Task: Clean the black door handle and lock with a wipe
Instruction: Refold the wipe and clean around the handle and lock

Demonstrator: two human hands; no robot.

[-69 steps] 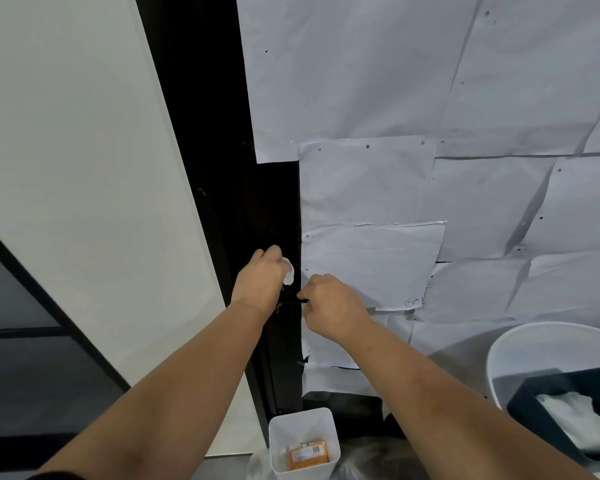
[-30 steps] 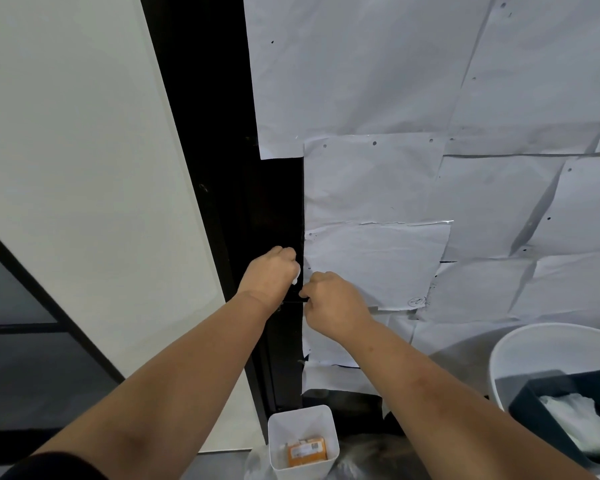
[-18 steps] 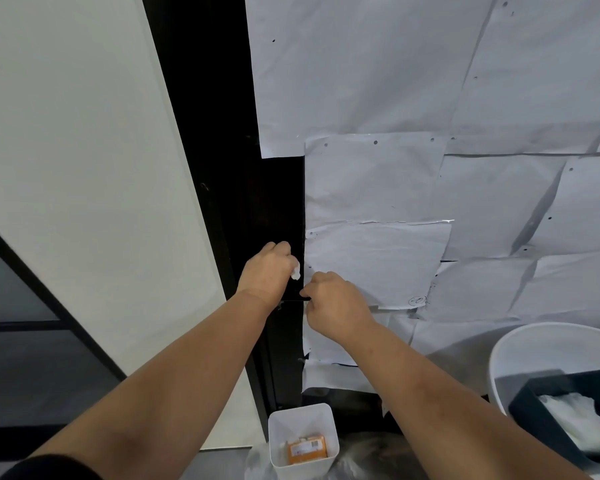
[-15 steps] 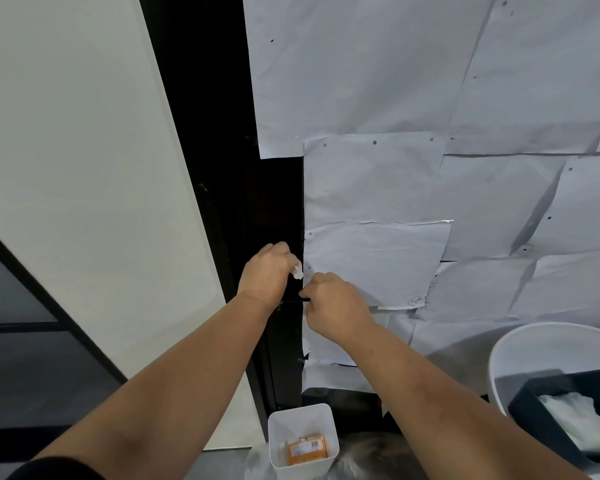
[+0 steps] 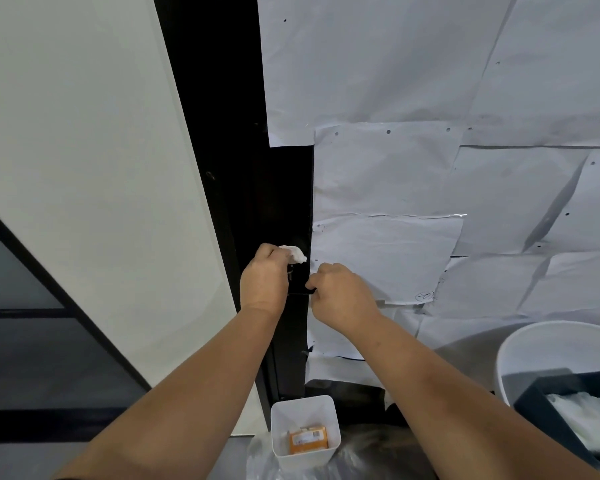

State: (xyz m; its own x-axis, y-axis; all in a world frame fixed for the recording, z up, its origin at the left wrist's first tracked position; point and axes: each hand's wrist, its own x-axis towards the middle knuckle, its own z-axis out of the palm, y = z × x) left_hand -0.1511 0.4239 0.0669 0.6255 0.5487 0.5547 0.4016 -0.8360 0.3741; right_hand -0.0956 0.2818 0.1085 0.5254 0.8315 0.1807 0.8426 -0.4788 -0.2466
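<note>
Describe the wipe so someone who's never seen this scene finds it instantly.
Find the black door strip between the pale wall and the papered panel. Halfway down, the left hand grips the wipe, a small crumpled white wad poking from the fingers. It is the only white thing against the black.

Floor (image 5: 243,455), btm centre: white square tub (image 5: 305,427) w/ orange packet (image 5: 308,439) inside, beside clear plastic sheet (image 5: 371,455). Right edge: white round bin (image 5: 534,344), support unclear.
</note>
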